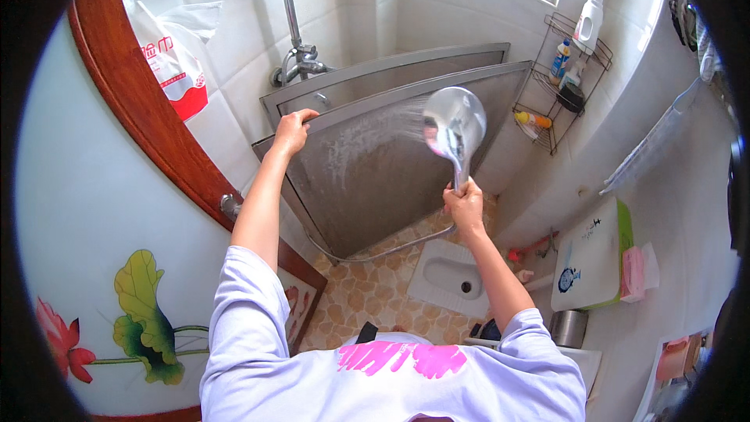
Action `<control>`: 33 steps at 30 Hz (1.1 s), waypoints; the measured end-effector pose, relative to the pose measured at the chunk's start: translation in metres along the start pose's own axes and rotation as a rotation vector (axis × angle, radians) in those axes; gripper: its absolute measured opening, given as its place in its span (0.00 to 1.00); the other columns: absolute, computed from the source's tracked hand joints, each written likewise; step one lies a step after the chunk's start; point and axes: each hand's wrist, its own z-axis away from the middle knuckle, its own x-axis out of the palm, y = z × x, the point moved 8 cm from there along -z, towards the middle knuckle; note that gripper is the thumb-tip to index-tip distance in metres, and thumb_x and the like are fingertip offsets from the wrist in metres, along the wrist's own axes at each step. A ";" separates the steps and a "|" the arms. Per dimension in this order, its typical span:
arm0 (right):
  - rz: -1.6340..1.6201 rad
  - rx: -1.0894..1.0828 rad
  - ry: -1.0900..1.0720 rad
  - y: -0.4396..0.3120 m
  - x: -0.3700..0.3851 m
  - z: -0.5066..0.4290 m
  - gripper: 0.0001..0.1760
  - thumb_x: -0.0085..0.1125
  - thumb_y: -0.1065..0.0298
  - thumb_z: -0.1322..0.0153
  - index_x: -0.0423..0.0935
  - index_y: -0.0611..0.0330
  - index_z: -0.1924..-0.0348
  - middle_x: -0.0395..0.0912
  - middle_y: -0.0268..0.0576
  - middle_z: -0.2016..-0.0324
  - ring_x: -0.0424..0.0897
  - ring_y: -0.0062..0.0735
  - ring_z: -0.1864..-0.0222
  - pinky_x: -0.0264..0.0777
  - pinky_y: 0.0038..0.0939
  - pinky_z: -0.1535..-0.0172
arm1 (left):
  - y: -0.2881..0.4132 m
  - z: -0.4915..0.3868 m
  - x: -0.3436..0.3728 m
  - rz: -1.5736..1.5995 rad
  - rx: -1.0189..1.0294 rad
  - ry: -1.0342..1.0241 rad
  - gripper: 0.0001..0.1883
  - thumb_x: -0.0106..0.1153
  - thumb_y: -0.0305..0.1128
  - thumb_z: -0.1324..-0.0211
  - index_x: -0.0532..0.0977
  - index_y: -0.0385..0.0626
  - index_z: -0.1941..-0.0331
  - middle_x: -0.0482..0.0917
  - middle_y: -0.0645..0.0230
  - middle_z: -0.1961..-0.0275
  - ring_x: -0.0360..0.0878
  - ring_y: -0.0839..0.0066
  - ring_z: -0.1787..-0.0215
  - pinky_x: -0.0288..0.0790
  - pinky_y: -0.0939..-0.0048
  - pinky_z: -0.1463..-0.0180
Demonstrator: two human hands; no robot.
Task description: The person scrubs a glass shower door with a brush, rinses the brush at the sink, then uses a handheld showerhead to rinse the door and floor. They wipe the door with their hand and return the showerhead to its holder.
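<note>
In my right hand [466,204] is the handle of a chrome handheld shower head [454,120], its round face turned toward a framed mesh screen panel [381,176]. Fine water streams leave the head's left side and strike the wet grey mesh, where whitish streaks show. My left hand [295,130] grips the metal top edge of this panel near its left corner. A second framed panel [404,64] leans behind it, by the wall. The shower hose [404,246] runs low across the front panel's bottom corner and up toward my right hand.
A squat toilet [448,275] is set in the stone-patterned floor. Shower taps [304,61] are on the back wall. A wire corner rack [562,88] holds several bottles. At left stands a wood-framed door [176,140] with a metal handle; a plastic bag [176,64] hangs beside it.
</note>
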 end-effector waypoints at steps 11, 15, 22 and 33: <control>-0.018 0.099 -0.072 0.015 -0.032 0.046 0.05 0.56 0.77 0.39 0.69 0.59 0.73 0.69 0.31 0.81 0.69 0.17 0.80 0.64 0.22 0.77 | -0.002 -0.003 0.005 -0.057 0.052 -0.030 0.20 0.50 0.16 0.50 0.75 0.45 0.52 0.79 0.58 0.52 0.77 0.63 0.48 0.68 0.67 0.44; 0.075 0.120 -0.291 0.011 -0.003 0.077 0.05 0.58 0.75 0.40 0.71 0.61 0.74 0.70 0.30 0.80 0.69 0.17 0.79 0.65 0.24 0.76 | -0.007 -0.007 0.003 -0.102 0.092 -0.118 0.24 0.49 0.14 0.51 0.74 0.48 0.48 0.78 0.58 0.49 0.76 0.63 0.46 0.68 0.67 0.42; -0.059 0.095 -0.376 -0.035 0.063 0.085 0.06 0.59 0.75 0.38 0.71 0.61 0.71 0.69 0.30 0.80 0.70 0.16 0.78 0.66 0.21 0.75 | -0.076 0.007 -0.044 -0.128 -0.182 -0.172 0.18 0.60 0.23 0.53 0.77 0.46 0.55 0.82 0.61 0.58 0.80 0.70 0.56 0.71 0.72 0.52; 0.156 -0.199 -0.376 -0.070 0.118 0.077 0.14 0.59 0.75 0.41 0.59 0.63 0.77 0.57 0.35 0.86 0.58 0.20 0.79 0.58 0.25 0.74 | -0.133 0.052 -0.034 0.797 -0.521 0.137 0.16 0.60 0.25 0.49 0.74 0.46 0.54 0.79 0.72 0.60 0.75 0.76 0.60 0.68 0.66 0.56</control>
